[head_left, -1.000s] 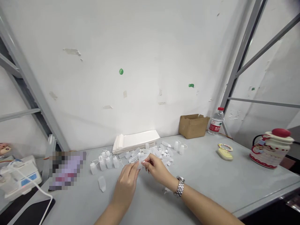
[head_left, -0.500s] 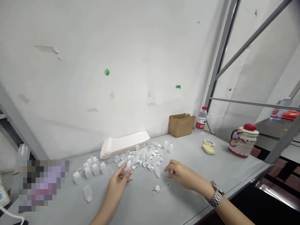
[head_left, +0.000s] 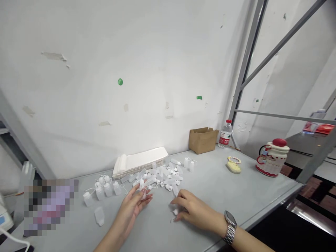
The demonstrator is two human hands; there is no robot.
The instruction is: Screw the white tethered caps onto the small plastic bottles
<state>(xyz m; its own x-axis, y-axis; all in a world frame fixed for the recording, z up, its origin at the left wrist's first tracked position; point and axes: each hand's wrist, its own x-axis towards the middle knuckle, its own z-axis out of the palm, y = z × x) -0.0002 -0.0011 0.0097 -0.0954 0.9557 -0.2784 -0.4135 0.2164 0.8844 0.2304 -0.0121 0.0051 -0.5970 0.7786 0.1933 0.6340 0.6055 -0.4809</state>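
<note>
My left hand (head_left: 133,204) is closed on a small translucent dropper bottle (head_left: 143,189), held upright with its tip pointing up, near a pile of loose bottles and caps (head_left: 162,175). My right hand (head_left: 193,208) is low over the table, its thumb and fingers apart around a white cap (head_left: 175,212). The cap's strap is mostly hidden under that hand. To the left, several capped bottles (head_left: 107,189) stand upright in a group. An uncapped flat bottle (head_left: 99,216) lies in front of them.
Behind the pile is a stack of white paper sheets (head_left: 147,158). Two capped bottles (head_left: 191,166) stand to its right. Farther right are a cardboard box (head_left: 203,141), a water bottle (head_left: 225,135), a yellow case (head_left: 233,167) and a red-lidded jug (head_left: 271,159). A metal frame (head_left: 243,77) rises at the right.
My right hand has moved left and toward me, from beside the pile down to the loose cap. The left hand keeps the bottle in almost the same place.
</note>
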